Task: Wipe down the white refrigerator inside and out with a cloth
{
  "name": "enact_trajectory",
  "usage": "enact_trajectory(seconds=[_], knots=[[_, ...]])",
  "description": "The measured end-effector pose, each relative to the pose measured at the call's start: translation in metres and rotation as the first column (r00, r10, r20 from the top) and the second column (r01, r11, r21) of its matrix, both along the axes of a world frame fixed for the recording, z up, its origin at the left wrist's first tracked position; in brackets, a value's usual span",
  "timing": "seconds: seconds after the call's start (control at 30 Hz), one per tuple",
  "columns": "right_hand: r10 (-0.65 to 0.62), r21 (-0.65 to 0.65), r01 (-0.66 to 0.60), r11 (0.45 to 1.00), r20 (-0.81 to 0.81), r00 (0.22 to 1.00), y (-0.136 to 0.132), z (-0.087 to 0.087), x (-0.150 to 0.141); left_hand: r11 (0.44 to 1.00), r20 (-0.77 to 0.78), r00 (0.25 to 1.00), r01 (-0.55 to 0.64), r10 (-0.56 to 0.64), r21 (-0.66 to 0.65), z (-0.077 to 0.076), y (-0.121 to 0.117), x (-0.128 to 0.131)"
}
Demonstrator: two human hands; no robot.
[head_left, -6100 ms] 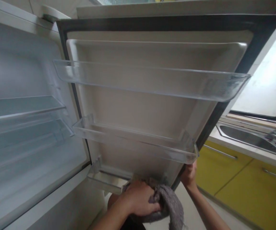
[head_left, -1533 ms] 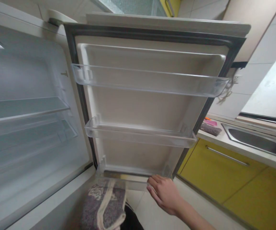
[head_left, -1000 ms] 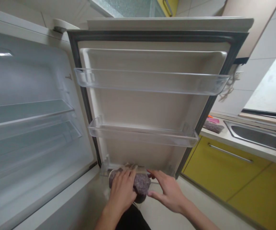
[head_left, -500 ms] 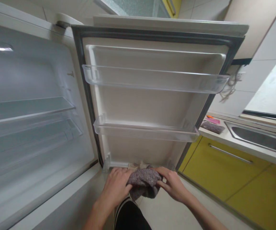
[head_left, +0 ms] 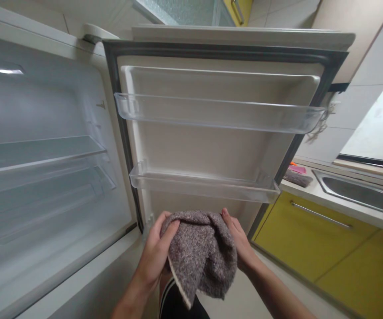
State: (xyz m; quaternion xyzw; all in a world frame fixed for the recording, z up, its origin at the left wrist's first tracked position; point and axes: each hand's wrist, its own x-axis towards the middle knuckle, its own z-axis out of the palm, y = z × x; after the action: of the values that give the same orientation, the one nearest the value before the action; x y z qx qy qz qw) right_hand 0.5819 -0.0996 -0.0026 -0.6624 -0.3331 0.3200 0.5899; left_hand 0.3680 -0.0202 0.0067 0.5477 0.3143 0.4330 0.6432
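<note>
Mottled grey-brown cloth [head_left: 199, 252] w/ pale edging is held btwn L hand [head_left: 154, 250] & R hand [head_left: 240, 239]; sides are clamped by thumb & fingers of each, R fingers partly hidden. Cloth is hung in front of open off-white fridge door [head_left: 204, 150], below long clear plastic bin [head_left: 204, 188].

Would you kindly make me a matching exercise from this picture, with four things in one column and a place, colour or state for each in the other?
1. cloth at the front
2. fridge door
3. sink
4. cupboard below the counter

A. set into the counter
B. yellow
C. held between the left hand and the right hand
D. standing open

Pairs: 1-C, 2-D, 3-A, 4-B
</note>
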Motion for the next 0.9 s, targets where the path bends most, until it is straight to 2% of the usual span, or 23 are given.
enact_trajectory(seconds=[0.07, 0.13, 0.2, 0.23, 0.3, 0.33, 0.4, 0.47, 0.5, 0.57, 0.63, 0.7, 0.8, 0.9], knots=[[0.157, 0.009, -0.16, 0.987, -0.244, 0.957, 0.005, 0.01, -0.012, 0.974, 0.089, 0.996, 0.032, -0.012, -0.225, 0.014, -0.007, -0.012], [0.322, 0.055, -0.336, 0.94, -0.464, 0.825, 0.012, 0.013, -0.021, 0.941, 0.142, 0.987, 0.119, -0.077, -0.317, 0.022, -0.012, -0.03], [0.378, 0.103, -0.392, 0.914, -0.563, 0.735, 0.02, 0.008, -0.025, 0.935, 0.188, 0.958, 0.26, -0.218, -0.24, 0.024, -0.014, -0.05], [0.381, 0.117, -0.385, 0.916, -0.558, 0.737, 0.023, 0.003, -0.024, 0.929, 0.191, 0.934, 0.334, -0.303, -0.159, 0.023, -0.013, -0.059], [0.378, 0.125, -0.362, 0.924, -0.454, 0.807, 0.028, -0.008, -0.022, 0.901, 0.145, 0.892, 0.434, -0.429, -0.006, 0.018, -0.012, -0.074], [0.372, 0.116, -0.355, 0.928, -0.364, 0.854, 0.028, -0.013, -0.02, 0.891, 0.103, 0.885, 0.452, -0.454, 0.038, 0.015, -0.012, -0.078], [0.342, 0.087, -0.333, 0.939, -0.139, 0.929, 0.025, -0.016, -0.018, 0.914, 0.024, 0.914, 0.403, -0.404, 0.051, 0.013, -0.012, -0.078], [0.283, 0.111, -0.29, 0.95, 0.077, 0.956, 0.016, -0.013, -0.022, 0.954, -0.049, 0.954, 0.297, -0.296, 0.037, 0.014, -0.014, -0.069], [0.27, 0.139, -0.292, 0.946, 0.157, 0.95, 0.009, -0.009, -0.027, 0.968, -0.089, 0.966, 0.246, -0.241, 0.045, 0.015, -0.015, -0.062], [0.339, 0.171, -0.391, 0.905, 0.266, 0.902, -0.006, -0.002, -0.043, 0.979, -0.166, 0.972, 0.181, -0.164, 0.093, 0.018, -0.017, -0.046], [0.463, 0.129, -0.534, 0.835, 0.36, 0.81, -0.017, 0.002, -0.061, 0.975, -0.233, 0.965, 0.162, -0.124, 0.151, 0.02, -0.017, -0.032], [0.538, 0.047, -0.62, 0.783, 0.45, 0.713, -0.02, 0.002, -0.074, 0.963, -0.312, 0.946, 0.165, -0.092, 0.215, 0.02, -0.012, -0.027], [0.523, -0.085, -0.58, 0.81, 0.551, 0.65, -0.014, 0.002, -0.069, 0.913, -0.484, 0.875, 0.211, -0.017, 0.349, 0.023, 0.003, -0.045], [0.462, -0.145, -0.482, 0.864, 0.608, 0.646, -0.012, 0.013, -0.041, 0.832, -0.69, 0.715, 0.311, 0.114, 0.46, 0.028, 0.021, -0.08]])
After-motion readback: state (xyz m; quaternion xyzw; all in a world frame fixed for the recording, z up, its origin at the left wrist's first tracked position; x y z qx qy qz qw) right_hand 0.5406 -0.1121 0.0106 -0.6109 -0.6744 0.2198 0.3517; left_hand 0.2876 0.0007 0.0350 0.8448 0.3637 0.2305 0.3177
